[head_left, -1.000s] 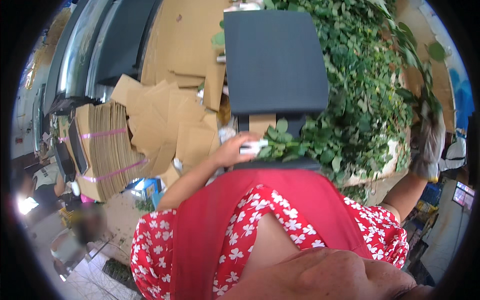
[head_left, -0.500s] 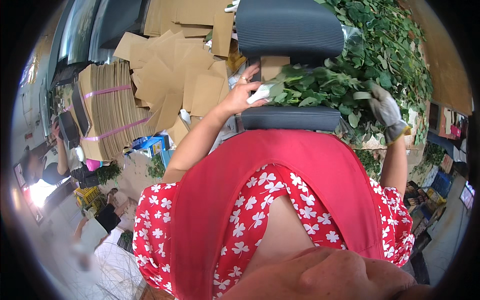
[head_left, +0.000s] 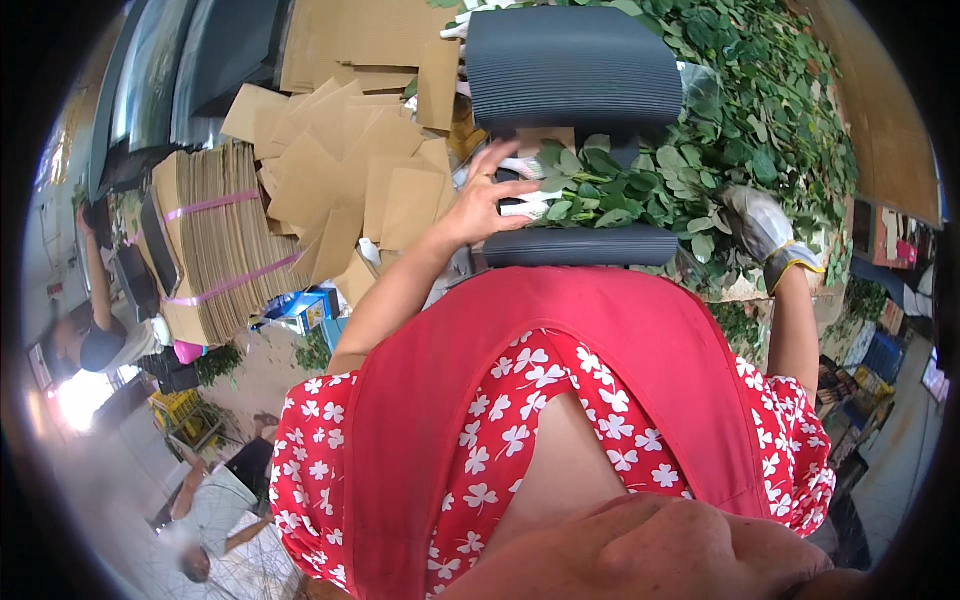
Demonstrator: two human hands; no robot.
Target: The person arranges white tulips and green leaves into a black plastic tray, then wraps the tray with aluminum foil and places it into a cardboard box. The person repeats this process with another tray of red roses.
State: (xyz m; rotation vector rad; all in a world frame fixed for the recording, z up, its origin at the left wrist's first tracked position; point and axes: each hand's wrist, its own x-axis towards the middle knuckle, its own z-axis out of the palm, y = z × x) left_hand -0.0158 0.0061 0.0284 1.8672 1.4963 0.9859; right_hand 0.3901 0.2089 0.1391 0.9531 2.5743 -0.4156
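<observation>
A bunch of leafy stems that look like roses (head_left: 625, 185) lies across the gap between two dark ribbed pads. White sleeves (head_left: 532, 205) cover the ends at its left side. Around those sleeved ends curve the fingers of my bare left hand (head_left: 485, 200), a ring on one of them; its fingertips are partly blurred. My right hand (head_left: 760, 225), in a whitish glove with a yellow cuff edge, closes on leafy stems at the bunch's right side, and leaves partly hide its fingers. A piece of cardboard (head_left: 545, 142) lies behind the bunch.
The far ribbed pad (head_left: 575, 65) and near ribbed pad (head_left: 580, 247) flank the bunch. Loose cardboard sheets (head_left: 340, 150) and a strapped cardboard stack (head_left: 215, 235) lie left. Leafy stems (head_left: 770, 110) heap up right. Two other people are farther off at left.
My left hand has shifted slightly left and its fingers have spread along the sleeved ends. My right hand has dropped a little lower. The leaves of the bunch have shifted.
</observation>
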